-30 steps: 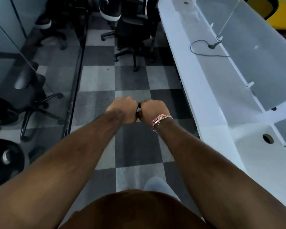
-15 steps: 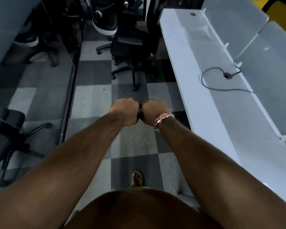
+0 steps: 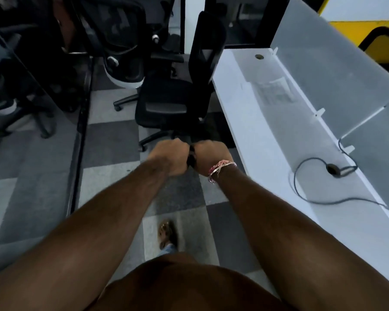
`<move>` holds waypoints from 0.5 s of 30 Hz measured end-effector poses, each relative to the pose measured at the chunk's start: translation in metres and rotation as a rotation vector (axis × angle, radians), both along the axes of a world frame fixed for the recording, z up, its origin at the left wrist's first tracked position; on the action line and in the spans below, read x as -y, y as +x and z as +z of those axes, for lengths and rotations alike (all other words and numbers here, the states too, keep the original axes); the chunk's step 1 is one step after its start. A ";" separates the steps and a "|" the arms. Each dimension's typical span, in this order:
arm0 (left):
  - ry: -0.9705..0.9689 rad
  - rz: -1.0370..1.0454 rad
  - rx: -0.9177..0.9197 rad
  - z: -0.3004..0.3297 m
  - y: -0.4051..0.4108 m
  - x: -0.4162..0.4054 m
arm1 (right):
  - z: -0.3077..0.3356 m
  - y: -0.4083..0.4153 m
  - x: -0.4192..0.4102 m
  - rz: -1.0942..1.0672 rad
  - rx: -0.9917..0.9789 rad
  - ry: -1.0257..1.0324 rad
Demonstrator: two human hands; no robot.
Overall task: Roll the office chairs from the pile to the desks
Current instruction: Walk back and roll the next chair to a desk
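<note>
A black office chair (image 3: 166,104) stands just ahead in the aisle, its tall back (image 3: 208,52) beside the end of the long white desk (image 3: 252,135). Behind it more black chairs are crowded together, one with a white-trimmed mesh back (image 3: 124,63). My left hand (image 3: 172,158) and my right hand (image 3: 208,158) are fists pressed together in front of me, short of the chair's base and touching no chair. A small black object (image 3: 191,161) shows between the two fists; most of it is hidden.
A glass partition with a dark floor rail (image 3: 81,131) runs along the left, with chairs behind it. A frosted divider (image 3: 323,63) backs the desk, and a dark cable (image 3: 330,169) lies on it. My sandalled foot (image 3: 166,232) is on the checkered carpet.
I have walked forward along the aisle, so the black chair and the pile are much nearer. My fists have stayed together in the same pose.
</note>
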State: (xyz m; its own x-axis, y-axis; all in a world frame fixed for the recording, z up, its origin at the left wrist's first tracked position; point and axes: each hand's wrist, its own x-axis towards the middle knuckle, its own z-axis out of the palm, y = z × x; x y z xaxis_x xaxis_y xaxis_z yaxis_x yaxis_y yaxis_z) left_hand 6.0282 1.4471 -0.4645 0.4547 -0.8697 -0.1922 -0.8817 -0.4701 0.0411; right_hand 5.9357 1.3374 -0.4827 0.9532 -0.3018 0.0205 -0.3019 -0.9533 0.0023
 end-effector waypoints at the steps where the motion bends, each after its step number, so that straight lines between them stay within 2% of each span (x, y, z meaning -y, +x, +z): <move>1: 0.006 -0.013 0.008 0.001 0.030 0.026 | 0.002 0.027 0.022 -0.008 -0.008 0.000; 5: 0.041 -0.023 0.079 0.021 0.108 0.116 | 0.021 0.101 0.103 -0.055 0.019 0.014; 10: 0.031 -0.103 0.073 0.032 0.178 0.221 | 0.028 0.169 0.209 -0.096 0.042 0.025; 15: -0.019 -0.050 0.051 0.020 0.237 0.332 | 0.020 0.232 0.325 -0.072 0.053 0.040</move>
